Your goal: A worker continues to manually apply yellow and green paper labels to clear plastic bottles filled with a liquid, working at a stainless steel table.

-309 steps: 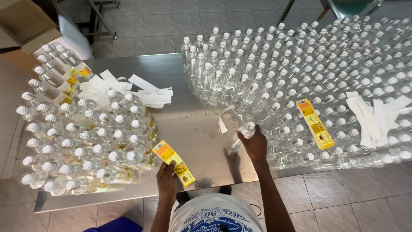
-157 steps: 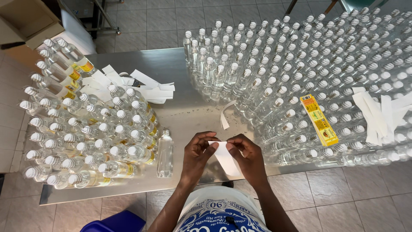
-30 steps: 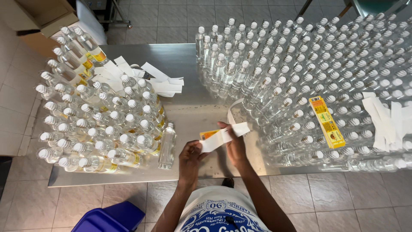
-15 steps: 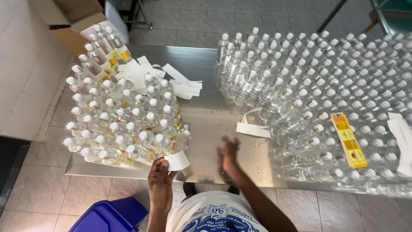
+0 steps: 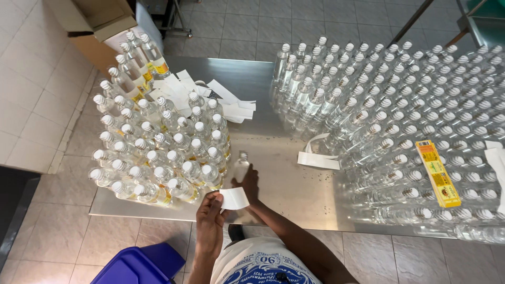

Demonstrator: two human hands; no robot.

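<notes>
Since half a second ago, the right hand (image 5: 251,181) has moved left across the steel table (image 5: 294,184) and is now closing around a single clear bottle (image 5: 241,165) standing just beside the labelled bottle cluster (image 5: 158,152). The left hand (image 5: 210,223) is pinching a white label strip (image 5: 233,199) near the table's front edge, its fingers pressed together on it.

A small white label (image 5: 233,199) sits pinched in the left hand (image 5: 210,223) at the table's near edge. More white strips (image 5: 231,105) lie heaped behind the left bottles, another curled one (image 5: 317,158) rests mid-table. A long yellow-and-red label sheet (image 5: 437,172) lies across the right bottles, white strips (image 5: 495,160) beside it. An open cardboard box (image 5: 97,23) stands top left.
</notes>
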